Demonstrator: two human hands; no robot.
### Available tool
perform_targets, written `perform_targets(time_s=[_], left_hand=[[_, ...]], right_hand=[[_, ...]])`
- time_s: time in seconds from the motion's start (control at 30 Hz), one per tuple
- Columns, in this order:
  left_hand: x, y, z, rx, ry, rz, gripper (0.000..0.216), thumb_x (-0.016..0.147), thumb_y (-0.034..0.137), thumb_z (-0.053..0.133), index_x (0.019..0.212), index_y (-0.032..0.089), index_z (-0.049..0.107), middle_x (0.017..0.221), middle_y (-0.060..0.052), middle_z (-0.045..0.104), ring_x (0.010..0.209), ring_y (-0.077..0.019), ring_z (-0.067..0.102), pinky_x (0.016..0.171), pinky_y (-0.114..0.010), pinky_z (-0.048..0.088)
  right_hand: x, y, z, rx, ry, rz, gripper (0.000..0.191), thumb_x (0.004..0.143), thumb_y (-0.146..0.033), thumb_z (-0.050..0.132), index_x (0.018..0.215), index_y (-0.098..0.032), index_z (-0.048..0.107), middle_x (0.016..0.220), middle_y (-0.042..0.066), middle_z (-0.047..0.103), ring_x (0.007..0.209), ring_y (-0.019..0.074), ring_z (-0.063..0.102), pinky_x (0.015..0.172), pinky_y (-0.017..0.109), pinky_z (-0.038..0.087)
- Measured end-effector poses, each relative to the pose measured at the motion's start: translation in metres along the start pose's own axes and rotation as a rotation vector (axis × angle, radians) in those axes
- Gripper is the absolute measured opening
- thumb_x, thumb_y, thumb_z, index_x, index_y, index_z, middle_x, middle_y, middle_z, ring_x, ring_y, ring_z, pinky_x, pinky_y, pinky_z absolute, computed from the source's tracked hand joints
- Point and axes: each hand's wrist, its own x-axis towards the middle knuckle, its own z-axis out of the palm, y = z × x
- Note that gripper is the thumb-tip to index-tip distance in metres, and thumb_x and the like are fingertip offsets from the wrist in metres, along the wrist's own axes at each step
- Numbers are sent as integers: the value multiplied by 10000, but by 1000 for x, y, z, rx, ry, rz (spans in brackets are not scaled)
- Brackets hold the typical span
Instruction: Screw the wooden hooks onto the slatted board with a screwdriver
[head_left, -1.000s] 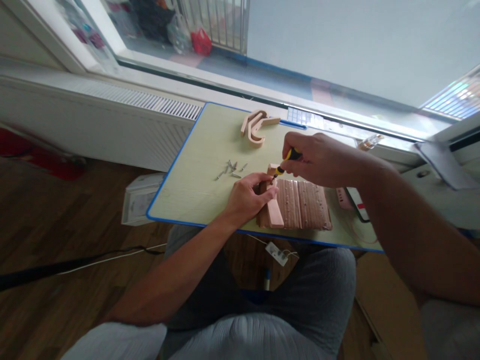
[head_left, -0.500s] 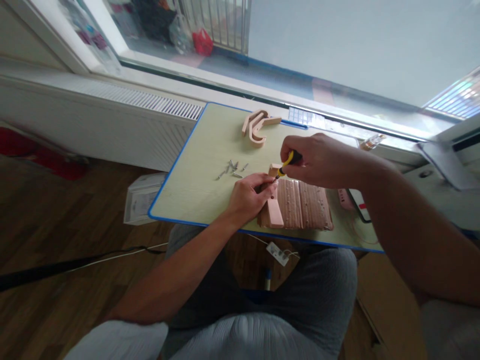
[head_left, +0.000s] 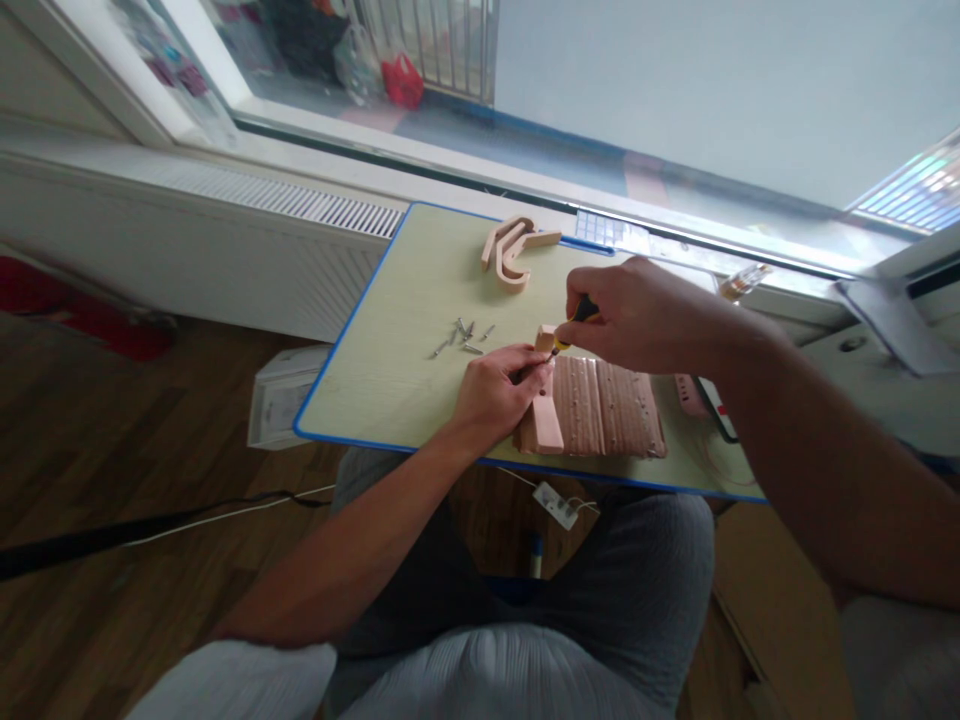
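My right hand (head_left: 634, 310) is wrapped round the handle of a black-and-yellow screwdriver (head_left: 587, 309). The screwdriver slants down to the left, its tip at the fingertips of my left hand (head_left: 501, 390). That hand is closed on a pale wooden piece (head_left: 548, 428), which lies on the left part of a brown corrugated cardboard pad (head_left: 611, 410). A dark hole or screw head shows in the wood just below my fingers. Whatever sits under the tip is hidden by them. Several loose screws (head_left: 471, 348) lie to the left of my left hand.
Curved wooden hooks (head_left: 513, 270) rest at the back of the light-green, blue-edged table (head_left: 382, 370). A phone (head_left: 718, 408) and a pink item (head_left: 690, 395) lie to the right. Behind are a radiator (head_left: 337, 260) and a window. A power strip (head_left: 555, 505) is below.
My right hand has turned slightly on the screwdriver, covering more of its yellow handle. The left hand and the wooden piece keep their places; the view has shifted a little.
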Motion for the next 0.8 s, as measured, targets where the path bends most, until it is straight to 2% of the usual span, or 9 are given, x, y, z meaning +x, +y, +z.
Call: perform_targets(time_s=[0.17,0.33,0.4,0.57,0.8], left_hand=[[1,3,-1,36,7,-2,172,1014,262,797,1153,242,897,1227,-60,894,1153,-227,851,1114,-413,688],[2,5,-1,84,-8,14,173,1005,225,795,1148,233,893,1229,-71,893,1178,-240,847,1134,-440,679],[1,4,-1,82,-1,19,178,999,214,797,1150,231,890,1223,-72,893,1169,-237,847,1131,-443,680],[-1,1,1,66,15,12,174,980,222,818,1140,234,886,1219,-70,891,1146,-222,843,1129,-427,674],[-1,4,0,101,7,-33,220,941,254,854,1160,233,872,1189,-61,892,1112,-230,843,1072,-417,681]], right_hand=[[-3,-2,6,-3,34,49,228,965,-430,683,919,-222,764,756,80,684,766,251,617,725,403,371],[-5,-4,3,78,-11,-120,213,897,-307,710,1083,-212,748,956,90,773,836,231,639,758,375,413],[-3,-3,2,66,-9,-117,178,880,-272,712,1044,-211,745,893,77,755,805,221,626,743,366,408],[2,-3,-1,31,36,-40,109,865,-312,769,921,-224,739,715,31,646,710,203,567,703,370,378],[-2,-2,11,123,128,-1,129,865,-332,782,897,-219,728,728,16,660,673,171,542,690,361,374]])
